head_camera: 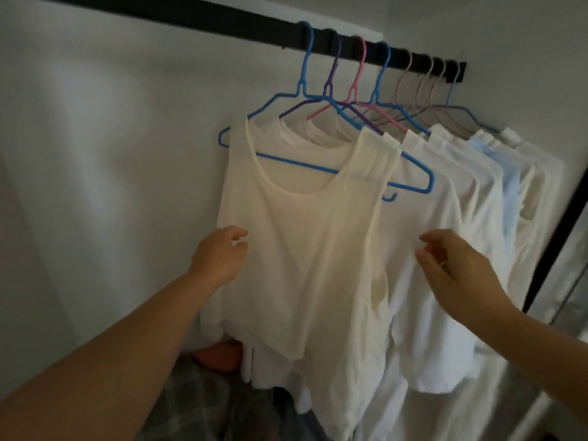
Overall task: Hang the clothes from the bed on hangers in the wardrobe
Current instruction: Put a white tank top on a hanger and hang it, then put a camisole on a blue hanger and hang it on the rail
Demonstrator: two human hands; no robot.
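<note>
The left hand (222,256) pinches the left side edge of a cream tank top (305,249) between thumb and fingers. The right hand (458,265) is at the opposite side edge, with thumb and fingers curled close together; whether it really holds the cloth or only touches it cannot be told. The tank top hangs on a blue hanger (318,135), the first one on the black rail (222,20) of the wardrobe. Behind it, several white and pale garments (461,186) hang on purple, pink, blue and pale hangers. So much of the task looks done, and this piece seems only to be straightened. The bed is not visible, so what is left cannot be judged. Below lie a plaid cloth (197,402) and something orange (219,354). The wall (111,154) behind is plain white.
</note>
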